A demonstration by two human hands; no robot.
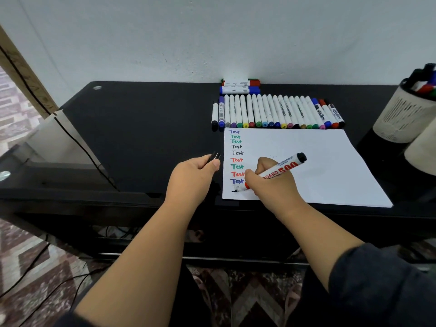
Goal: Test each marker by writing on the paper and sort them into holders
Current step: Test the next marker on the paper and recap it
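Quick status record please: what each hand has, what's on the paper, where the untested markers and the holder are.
right hand: grips marker, tip on paper
left hand: holds black cap
paper: nine "Test" words down left edge, black stroke begun below them
untested markers: row behind paper, a few more at the wall
holder: far right, markers inside

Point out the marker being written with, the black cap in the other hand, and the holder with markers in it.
marker [278,169], head view, on its white printed barrel.
black cap [215,156], head view, on the end showing past the fingers.
holder [401,116], head view, on its slotted white wall.
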